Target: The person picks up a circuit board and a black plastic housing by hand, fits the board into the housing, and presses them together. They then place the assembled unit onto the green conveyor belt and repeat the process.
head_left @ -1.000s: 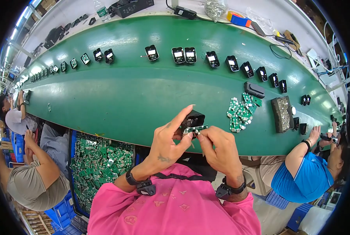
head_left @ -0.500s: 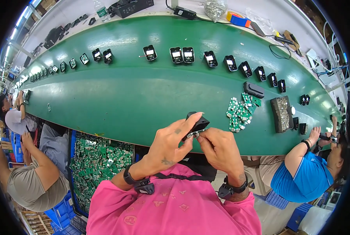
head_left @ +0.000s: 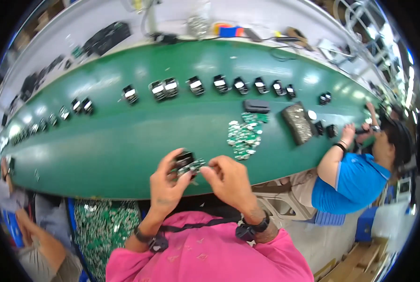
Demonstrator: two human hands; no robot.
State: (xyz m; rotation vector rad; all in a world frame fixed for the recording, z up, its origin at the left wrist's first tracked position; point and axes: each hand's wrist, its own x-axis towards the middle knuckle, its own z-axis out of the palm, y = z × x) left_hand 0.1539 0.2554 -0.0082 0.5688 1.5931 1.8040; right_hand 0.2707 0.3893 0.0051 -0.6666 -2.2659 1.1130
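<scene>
My left hand [head_left: 167, 185] grips a small black open housing [head_left: 185, 158], held above the near edge of the green table [head_left: 125, 160]. A green circuit board [head_left: 194, 166] lies against the housing's near side and sticks out to the right. My right hand [head_left: 231, 183] pinches the board's right end between thumb and forefinger; motion blurs the fingertips. A pile of loose green circuit boards [head_left: 243, 138] lies on the table, right of and beyond my hands.
Several black housings [head_left: 196, 86] with white patches stand in a row across the table. A black case [head_left: 256, 106] and a dark tray of small metal parts [head_left: 298, 124] sit right. A bin of boards [head_left: 104, 225] is lower left. A person in blue [head_left: 355, 174] works at right.
My view has swung to the right, so the table's things appear farther left. The housing is tilted differently, its inside now showing, with the board against it.
</scene>
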